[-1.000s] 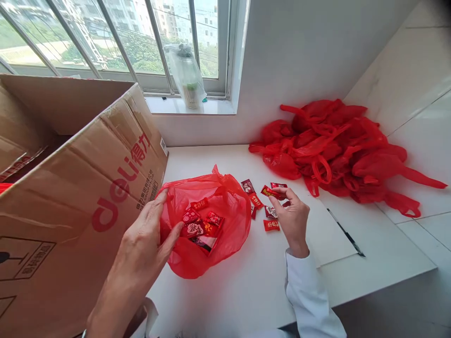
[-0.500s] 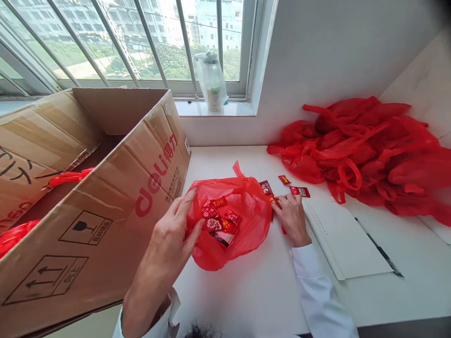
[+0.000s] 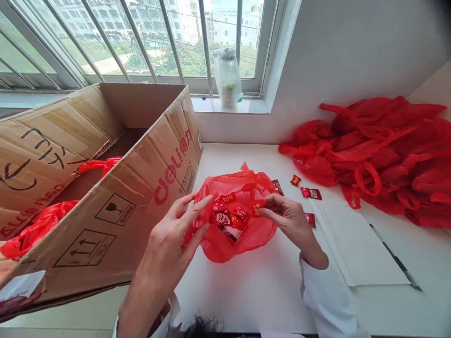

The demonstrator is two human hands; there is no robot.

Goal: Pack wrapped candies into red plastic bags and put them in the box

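Observation:
A red plastic bag (image 3: pixel 259 234) lies with its mouth spread on the white table. My left hand (image 3: pixel 169 239) grips its left rim between thumb and fingers. Several red wrapped snack packets (image 3: pixel 222 218) show inside. Over the bag's right side, my right hand (image 3: pixel 291 218) pinches a small red packet (image 3: pixel 258 205). To the right of the bag lie a dark red packet (image 3: pixel 277 187), a small red-and-yellow packet (image 3: pixel 295 180) and a red packet with white lettering (image 3: pixel 311 193). One more red packet (image 3: pixel 310 219) is partly hidden behind my right hand.
A large open cardboard box (image 3: pixel 141 188) with red bags (image 3: pixel 42 230) inside stands at left. Knotted red bags (image 3: pixel 384 159) are heaped at back right. A white booklet (image 3: pixel 366 249) and a pen (image 3: pixel 396 258) lie at right. A wrapped jar (image 3: pixel 228 80) stands on the sill.
My right hand has lifted a small red packet from the table and brought it left over the bag. My left hand stays on the bag's rim. The view has shifted left.

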